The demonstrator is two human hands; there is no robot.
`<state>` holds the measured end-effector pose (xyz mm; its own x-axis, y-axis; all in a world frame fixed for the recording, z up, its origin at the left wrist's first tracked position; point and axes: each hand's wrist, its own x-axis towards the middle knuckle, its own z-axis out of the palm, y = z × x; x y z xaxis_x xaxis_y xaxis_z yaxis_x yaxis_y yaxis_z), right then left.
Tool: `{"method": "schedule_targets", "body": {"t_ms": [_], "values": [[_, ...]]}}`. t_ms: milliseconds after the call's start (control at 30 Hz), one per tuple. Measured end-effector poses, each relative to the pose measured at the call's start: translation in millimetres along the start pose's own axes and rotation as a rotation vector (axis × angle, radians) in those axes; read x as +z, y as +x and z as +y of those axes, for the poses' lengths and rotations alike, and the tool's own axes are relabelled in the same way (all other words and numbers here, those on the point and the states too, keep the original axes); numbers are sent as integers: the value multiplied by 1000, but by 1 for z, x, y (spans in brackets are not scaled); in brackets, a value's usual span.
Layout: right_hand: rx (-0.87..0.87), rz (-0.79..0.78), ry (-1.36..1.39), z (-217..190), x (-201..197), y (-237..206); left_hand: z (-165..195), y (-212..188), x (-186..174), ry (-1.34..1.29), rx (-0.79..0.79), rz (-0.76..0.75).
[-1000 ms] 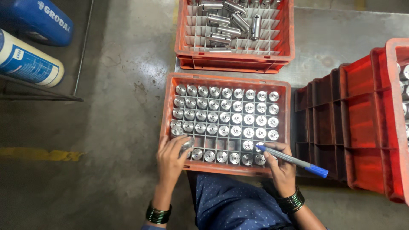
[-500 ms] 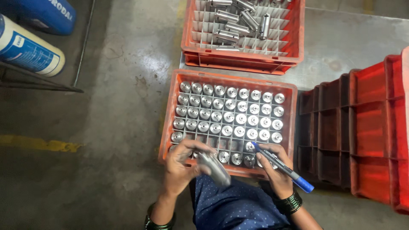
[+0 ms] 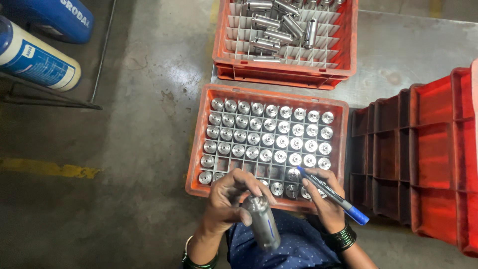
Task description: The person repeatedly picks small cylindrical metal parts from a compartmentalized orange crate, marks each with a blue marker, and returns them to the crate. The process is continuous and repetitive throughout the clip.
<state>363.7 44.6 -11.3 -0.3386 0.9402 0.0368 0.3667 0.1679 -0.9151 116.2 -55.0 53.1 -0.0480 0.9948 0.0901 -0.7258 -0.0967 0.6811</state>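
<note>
Two blue drums [image 3: 35, 52] are seen lying at the far left. A metal tube [image 3: 262, 224] is held in the left hand [image 3: 230, 201], fingers wrapped round it, just in front of the near crate [image 3: 199, 149]. This crate is filled with rows of upright tubes. A blue pen [image 3: 332, 195] is gripped in the right hand [image 3: 324, 201]. Loose tubes are piled in the far crate [image 3: 284, 74]. Empty red crates [image 3: 423, 159] are stacked at right.

Our left hand [image 3: 230, 199] curled shut w/ thumb across; right hand [image 3: 324, 197] pinched closed, both wrists bent inward, bangles on each.
</note>
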Motion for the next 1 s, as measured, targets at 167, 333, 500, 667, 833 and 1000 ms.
{"method": "schedule_targets", "body": {"t_ms": [167,333,500,667,833,1000], "values": [[44,1,-1,2,-5,5,16,-4,-26,1087,351,281],[8,-2,-46,1,-9,16,-6,-8,-64,1601,257,339],[-203,-84,-494,-13,-12,32,-36,-16,-85,1549,186,224],[-387,-253,-793,-22,0,40,-39,-14,-92,1647,235,440],[-365,-329,-819,-30,16,50,-38,-22,-85,1354,201,724],[-428,-249,-618,-46,10,58,-77,-15,-62,512,165,807]]}}
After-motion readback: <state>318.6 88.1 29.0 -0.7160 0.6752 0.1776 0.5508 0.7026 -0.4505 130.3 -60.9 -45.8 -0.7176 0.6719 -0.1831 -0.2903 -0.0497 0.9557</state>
